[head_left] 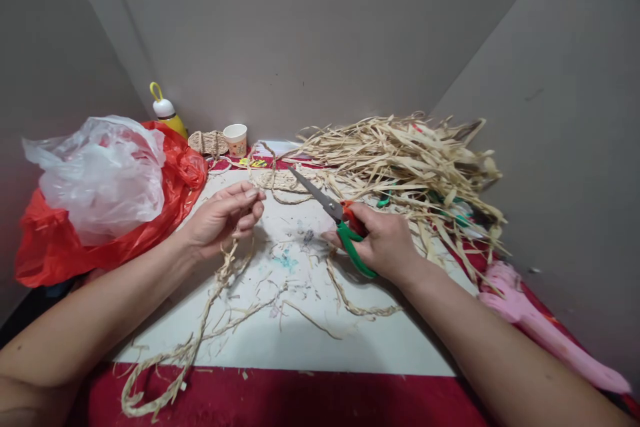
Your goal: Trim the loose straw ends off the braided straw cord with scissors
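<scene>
My left hand (pixel 227 213) is closed in a pinch, with a braided straw cord (pixel 213 300) hanging below it. The cord loops down over the front edge of the board. In my right hand (pixel 385 240) are scissors (pixel 333 207) with one green and one orange handle, their blades together and pointing up and left toward the left fingertips. Another stretch of straw braid (pixel 355 303) lies on the white board (pixel 305 350) under the right hand. Behind the hands lies a flat woven straw piece (pixel 283 180), partly hidden by the blades.
A heap of dry straw strips (pixel 400 153) fills the back right. On the left are a red plastic bag (pixel 40 247) and a clear bag (pixel 105 180). A paper cup (pixel 235 140), woven sole-shaped piece (pixel 205 143) and yellow bottle (pixel 170 117) stand behind. A pink object (pixel 545 327) lies right.
</scene>
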